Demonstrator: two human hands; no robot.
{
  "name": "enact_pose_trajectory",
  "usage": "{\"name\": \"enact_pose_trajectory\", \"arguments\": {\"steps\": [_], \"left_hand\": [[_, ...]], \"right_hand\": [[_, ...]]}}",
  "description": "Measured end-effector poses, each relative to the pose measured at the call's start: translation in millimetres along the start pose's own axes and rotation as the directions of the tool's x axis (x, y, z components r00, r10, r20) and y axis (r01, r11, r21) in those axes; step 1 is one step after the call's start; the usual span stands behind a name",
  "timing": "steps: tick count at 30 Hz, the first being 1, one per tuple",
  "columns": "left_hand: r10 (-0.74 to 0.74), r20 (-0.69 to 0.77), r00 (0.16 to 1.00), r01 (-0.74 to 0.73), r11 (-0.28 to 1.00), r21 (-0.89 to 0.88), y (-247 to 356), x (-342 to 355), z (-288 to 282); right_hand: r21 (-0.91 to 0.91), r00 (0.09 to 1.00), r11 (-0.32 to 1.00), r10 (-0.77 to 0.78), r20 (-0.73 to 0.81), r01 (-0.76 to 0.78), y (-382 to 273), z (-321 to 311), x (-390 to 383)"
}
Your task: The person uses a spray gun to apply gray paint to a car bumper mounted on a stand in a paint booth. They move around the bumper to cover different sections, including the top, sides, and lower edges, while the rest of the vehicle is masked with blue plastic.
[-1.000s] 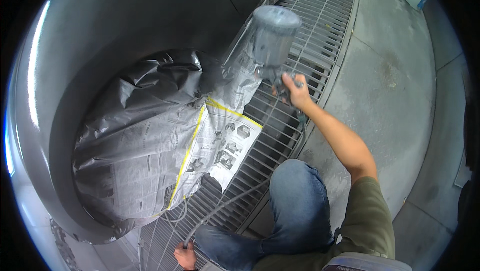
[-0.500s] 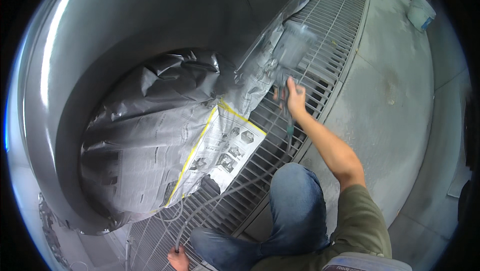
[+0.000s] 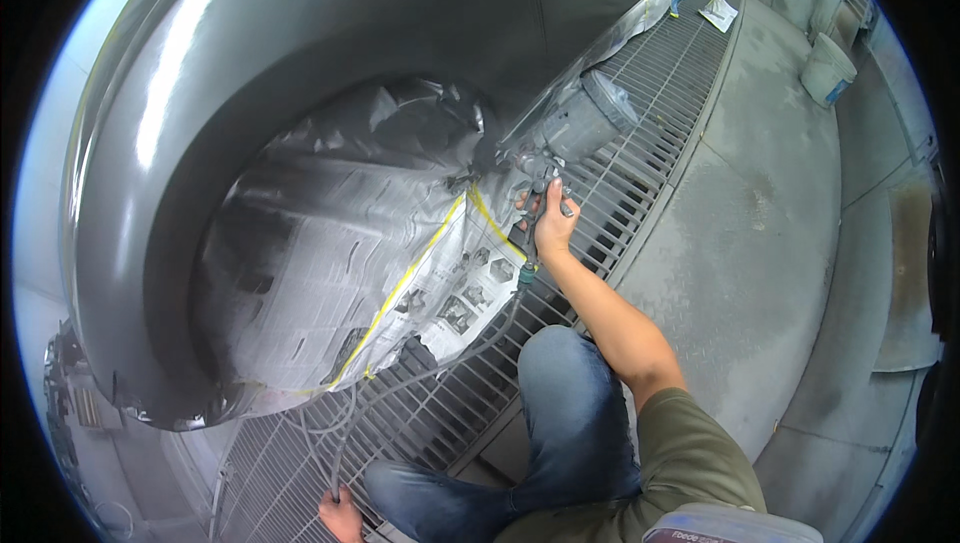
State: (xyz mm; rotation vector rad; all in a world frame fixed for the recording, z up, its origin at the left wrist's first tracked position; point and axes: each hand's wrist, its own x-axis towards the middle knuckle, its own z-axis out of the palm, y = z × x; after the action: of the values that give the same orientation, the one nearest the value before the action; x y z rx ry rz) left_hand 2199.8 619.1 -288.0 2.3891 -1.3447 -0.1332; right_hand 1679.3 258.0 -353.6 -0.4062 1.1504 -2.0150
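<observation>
Grating [image 3: 682, 53]: metal, running alongside a glossy grey curved panel [image 3: 420, 3].
Right hand [image 3: 555, 228]: wrapped around a spray gun [image 3: 572, 131], its cup tilted, near the panel's masking sheets [image 3: 300, 288].
Left hand [image 3: 341, 516]: curled around a grey hose [image 3: 516, 311], low over the grating, beside a denim-clad knee [image 3: 395, 486].

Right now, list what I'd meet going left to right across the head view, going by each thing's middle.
Left hand → yellow-edged printed sheet → right hand → spray gun cup → white scrap → pale bucket.
</observation>
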Motion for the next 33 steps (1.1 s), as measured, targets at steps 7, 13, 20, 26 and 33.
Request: {"name": "enact_pose_trajectory", "arguments": {"steps": [7,13,20,26,33], "left_hand": [[-0.06,-0.057,0.997,0.07,0.979,0.194,-63,-14,-44],[-0.073,-0.032,0.997,0.073,0.997,-0.02,-64,-38,-52],[-0.171,0.05,0.984,0.173,0.984,-0.034,-31,-40,-29],[-0.196,0.07,0.978,0.2,0.979,-0.048,-29,-57,-47],[-0.303,0.273,0.913,0.271,0.951,0.15,-27,-95,-148]], "right_hand": [[-0.025,0.954,0.997,0.065,-0.293,-0.076,38,13,-22],[0.083,0.973,0.973,-0.221,0.06,0.216,-32,64,-86],[-0.232,0.3,0.447,-0.087,0.95,0.864,31,86,-150],[0.628,-0.42,0.548,-0.468,0.777,0.553,-1,183,-257],[0.367,-0.628,0.791,0.028,0.777,0.489,-130,224,-315]]}}
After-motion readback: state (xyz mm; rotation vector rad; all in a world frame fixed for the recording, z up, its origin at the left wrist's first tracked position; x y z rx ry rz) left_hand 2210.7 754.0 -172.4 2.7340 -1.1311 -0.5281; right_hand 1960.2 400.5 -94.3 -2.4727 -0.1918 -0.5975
